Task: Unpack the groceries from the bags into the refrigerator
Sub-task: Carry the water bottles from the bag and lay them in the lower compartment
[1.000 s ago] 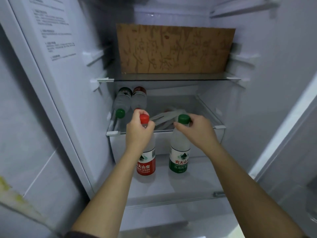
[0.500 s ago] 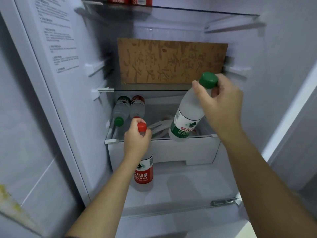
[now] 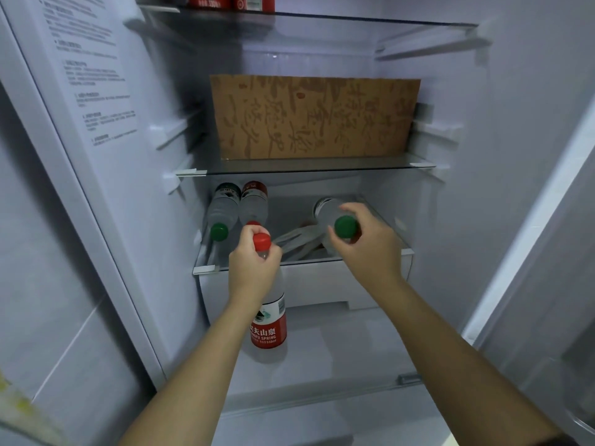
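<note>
— What are the hands doing?

— Both reach into the refrigerator (image 3: 483, 188). The left hand (image 3: 254, 268) grips the neck of a red-capped bottle (image 3: 269, 329), which stands upright on the bottom floor, just in front of the white drawer (image 3: 322, 284).

— And the other?

— The right hand (image 3: 363, 249) curls round the neck of a green-capped bottle (image 3: 346, 226). It lies tipped with its base pointing inward, over the right half of the low glass shelf (image 3: 206, 269). I can't tell if it touches the glass.

— Anything else on that shelf?

— A pair of bottles (image 3: 225, 209) lies side by side along its left edge, caps toward the front. Between them and the right hand sits something white (image 3: 299, 236) I can't make out. On the shelf above stands a brown cardboard box (image 3: 315, 119), with red cans (image 3: 209, 0) higher still.
</note>
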